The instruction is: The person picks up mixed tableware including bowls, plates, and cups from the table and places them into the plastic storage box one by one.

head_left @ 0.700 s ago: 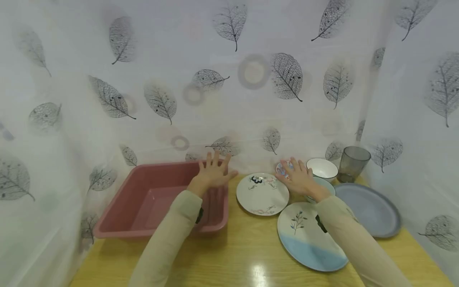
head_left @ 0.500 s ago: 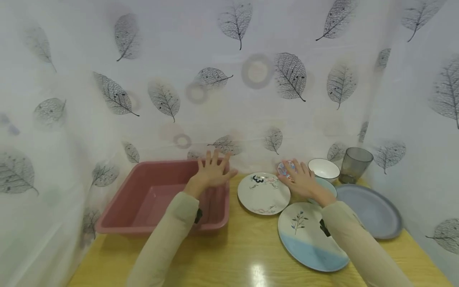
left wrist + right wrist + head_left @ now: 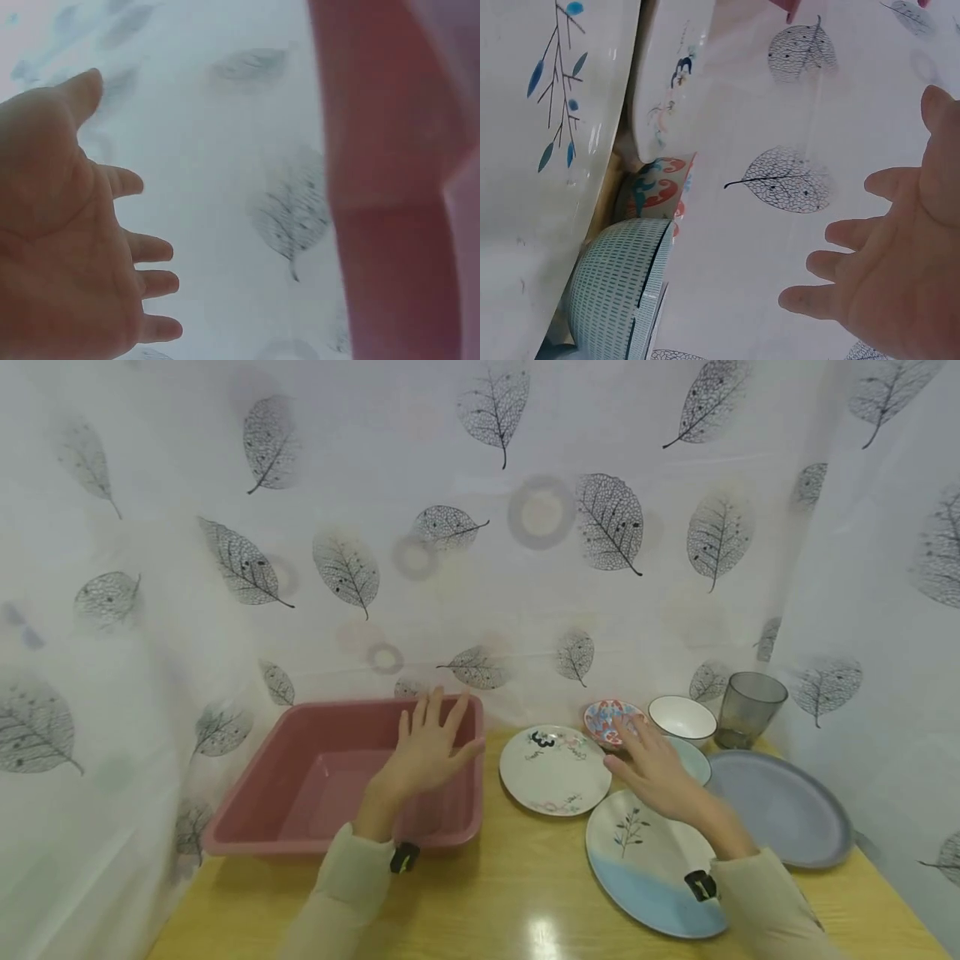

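Note:
My left hand point(image 3: 423, 747) hovers over the right side of a reddish-pink plastic basin point(image 3: 255, 793), fingers spread and holding nothing. In the left wrist view its palm and straight fingers show beside the basin's wall point(image 3: 397, 225). My right hand point(image 3: 663, 777), also spread and holding nothing, is over the dishes on the right. Under and around it are a pale green bowl point(image 3: 693, 760), partly hidden, a red-and-blue patterned bowl point(image 3: 603, 717) and a large plate with a blue lower part and a twig design point(image 3: 637, 881). The right wrist view shows the patterned bowl point(image 3: 660, 187) beside the green-dotted bowl point(image 3: 615, 292).
A white flowered plate point(image 3: 551, 777) lies between the basin and the patterned bowl. At the right are a white bowl point(image 3: 682, 717), a grey translucent cup point(image 3: 750, 710) and a grey oval plate point(image 3: 780, 810). A leaf-print curtain point(image 3: 480, 593) rises behind the wooden table point(image 3: 525, 893).
Both hands have drawn back toward the body, the right one also shifting rightward. The patterned bowl shows more fully now. The dishes and basin stay in place on the table.

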Motion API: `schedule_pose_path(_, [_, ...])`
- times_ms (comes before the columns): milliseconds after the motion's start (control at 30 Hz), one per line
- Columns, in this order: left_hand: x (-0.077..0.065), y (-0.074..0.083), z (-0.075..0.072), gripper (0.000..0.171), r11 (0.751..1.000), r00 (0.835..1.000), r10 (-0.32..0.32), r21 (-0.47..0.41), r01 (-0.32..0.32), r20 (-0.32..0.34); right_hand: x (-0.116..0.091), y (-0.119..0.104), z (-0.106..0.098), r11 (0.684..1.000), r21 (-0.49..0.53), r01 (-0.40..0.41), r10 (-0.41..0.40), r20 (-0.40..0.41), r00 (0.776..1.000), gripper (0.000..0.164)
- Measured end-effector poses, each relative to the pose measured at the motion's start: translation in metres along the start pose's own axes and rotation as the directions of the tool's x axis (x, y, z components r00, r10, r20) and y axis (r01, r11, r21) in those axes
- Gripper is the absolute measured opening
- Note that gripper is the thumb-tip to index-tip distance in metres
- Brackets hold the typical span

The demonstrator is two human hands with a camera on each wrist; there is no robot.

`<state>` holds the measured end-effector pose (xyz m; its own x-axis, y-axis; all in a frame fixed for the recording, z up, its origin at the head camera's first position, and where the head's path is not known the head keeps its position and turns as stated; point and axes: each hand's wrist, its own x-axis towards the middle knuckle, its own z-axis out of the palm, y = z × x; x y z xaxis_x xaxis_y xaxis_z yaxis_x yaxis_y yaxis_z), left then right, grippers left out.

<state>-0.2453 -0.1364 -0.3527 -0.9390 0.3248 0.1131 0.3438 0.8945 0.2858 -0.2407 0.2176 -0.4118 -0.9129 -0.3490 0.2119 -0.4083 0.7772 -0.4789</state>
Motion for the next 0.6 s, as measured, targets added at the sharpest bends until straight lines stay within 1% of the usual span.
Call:
schedule_pose_path(100, [-0.015,0.01,0.003,0.078,0.998,0.996,0.051,-0.026,-0.053,-0.069,-0.013,-0.003,-0.002,0.997,0.075,0.007,-0.004,-0.04,0.999,0.07])
schedule_pose_path(200, [-0.03,0.021,0.009,0.075,0.993,0.982,0.101,-0.044,-0.109,-0.159,-0.026,-0.004,-0.002,0.987,0.159,-0.005,0.015,-0.064,0.998,0.07])
schedule_pose_path(267, [-0.038,0.028,0.015,0.073,0.988,0.964,0.126,-0.055,-0.143,-0.232,-0.033,-0.005,-0.002,0.981,0.195,-0.022,0.036,-0.07,0.997,0.07])
schedule_pose_path(333, [-0.044,0.035,0.023,0.072,0.983,0.94,0.145,-0.06,-0.171,-0.31,-0.04,-0.004,-0.002,0.975,0.218,-0.041,0.059,-0.076,0.995,0.07])
schedule_pose_path(400, [-0.047,0.04,0.03,0.071,0.982,0.915,0.149,-0.053,-0.182,-0.374,-0.044,-0.003,-0.001,0.972,0.228,-0.054,0.076,-0.091,0.993,0.069])
schedule_pose_path(467, [-0.047,0.043,0.039,0.07,0.981,0.893,0.149,-0.047,-0.186,-0.424,-0.048,-0.002,-0.001,0.972,0.229,-0.055,0.084,-0.119,0.989,0.068])
schedule_pose_path(533, [-0.047,0.044,0.045,0.067,0.983,0.879,0.145,-0.036,-0.18,-0.455,-0.05,-0.001,0.0,0.974,0.221,-0.056,0.09,-0.146,0.985,0.068])
schedule_pose_path(600, [-0.046,0.044,0.05,0.066,0.984,0.874,0.134,-0.039,-0.171,-0.468,-0.051,-0.001,0.001,0.974,0.221,-0.049,0.089,-0.175,0.981,0.066])
